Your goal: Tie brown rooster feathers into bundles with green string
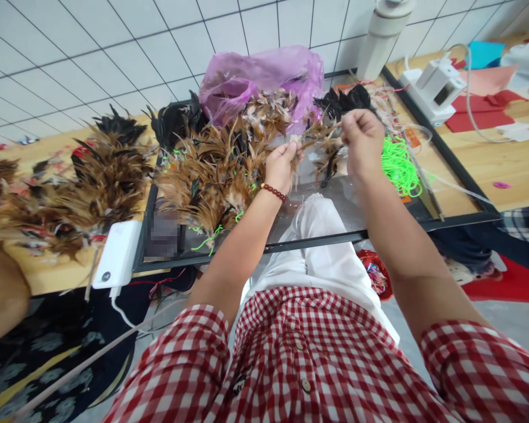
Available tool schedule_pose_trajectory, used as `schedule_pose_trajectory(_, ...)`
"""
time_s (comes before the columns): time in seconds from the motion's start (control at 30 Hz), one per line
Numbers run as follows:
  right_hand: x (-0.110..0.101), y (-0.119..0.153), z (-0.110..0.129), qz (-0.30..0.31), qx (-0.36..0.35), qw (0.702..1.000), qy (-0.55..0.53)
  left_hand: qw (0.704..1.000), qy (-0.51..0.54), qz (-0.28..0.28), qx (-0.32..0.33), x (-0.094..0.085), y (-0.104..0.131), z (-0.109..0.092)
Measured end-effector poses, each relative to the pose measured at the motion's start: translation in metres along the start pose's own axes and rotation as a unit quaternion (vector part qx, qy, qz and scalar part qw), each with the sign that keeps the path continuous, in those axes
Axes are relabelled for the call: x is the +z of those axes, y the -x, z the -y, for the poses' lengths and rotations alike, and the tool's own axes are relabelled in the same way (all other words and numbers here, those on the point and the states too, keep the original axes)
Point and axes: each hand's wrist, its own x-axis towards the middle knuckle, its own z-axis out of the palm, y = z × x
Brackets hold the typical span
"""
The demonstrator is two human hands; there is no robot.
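Left fingers (293, 148) and right fingers (352, 124) — both pinched closed on feathers (318, 137).
Held above the tray (317, 241), they sit between the brown pile (216, 170) and green cords (399, 167).

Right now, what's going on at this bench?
Someone is working feathers by hand over a black-framed tray. The right hand appears to pinch some thin brown feathers; the left hand is closed just beside them, its exact hold too small to tell. A big feather pile sits on the tray, with a purple bag behind and green cord to the right.
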Motion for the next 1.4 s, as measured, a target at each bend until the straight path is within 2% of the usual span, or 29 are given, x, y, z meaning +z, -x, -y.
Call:
schedule_pose_trajectory(0.1, -0.018, -0.013, -0.006, -0.050, 0.012, 0.997, -0.057, 1.000, -0.011, -0.021, -0.009, -0.002, -0.002, -0.001)
schedule_pose_trajectory(0.17, -0.026, -0.017, -0.003, -0.061, 0.027, 0.995, -0.079, 0.999, -0.034, -0.036, 0.002, -0.002, -0.002, -0.002)
schedule_pose_trajectory(0.23, -0.028, -0.014, 0.005, -0.018, 0.051, 0.996, -0.074, 0.996, -0.062, -0.049, 0.034, -0.001, -0.001, -0.003)
schedule_pose_trajectory(0.33, -0.018, -0.001, 0.022, 0.096, 0.099, 0.987, -0.079, 0.993, -0.077, -0.050, 0.071, 0.000, 0.002, -0.008)
schedule_pose_trajectory(0.4, -0.006, 0.009, 0.032, 0.146, 0.110, 0.980, -0.083, 0.996, -0.065, -0.031, 0.054, 0.003, 0.005, -0.011)
schedule_pose_trajectory(0.47, 0.006, 0.016, 0.038, 0.164, 0.098, 0.979, -0.066, 0.999, -0.046, -0.008, 0.018, 0.006, 0.009, -0.013)
schedule_pose_trajectory(0.6, 0.015, 0.022, 0.040, 0.149, 0.059, 0.987, -0.026, 0.998, -0.031, 0.046, -0.040, 0.010, 0.018, -0.014)
schedule_pose_trajectory(0.73, 0.013, 0.023, 0.036, 0.116, 0.007, 0.993, 0.023, 0.994, -0.048, 0.085, -0.041, 0.009, 0.021, -0.013)
schedule_pose_trajectory(0.87, 0.012, 0.023, 0.029, 0.090, -0.001, 0.995, 0.051, 0.994, -0.052, 0.090, -0.029, 0.009, 0.019, -0.012)
schedule_pose_trajectory(1.03, 0.012, 0.014, 0.018, 0.039, 0.018, 0.999, 0.023, 0.996, -0.034, 0.070, -0.043, 0.012, 0.019, -0.015)
schedule_pose_trajectory(1.13, 0.013, 0.012, 0.016, 0.053, 0.011, 0.999, 0.004, 0.996, -0.038, 0.069, -0.031, 0.012, 0.020, -0.015)
schedule_pose_trajectory(1.3, 0.016, 0.015, 0.014, 0.098, -0.002, 0.995, -0.011, 0.993, -0.058, 0.102, -0.022, 0.011, 0.020, -0.012)
schedule_pose_trajectory(1.4, 0.009, 0.012, 0.011, 0.116, 0.002, 0.993, -0.007, 0.995, -0.053, 0.083, -0.030, 0.011, 0.018, -0.012)
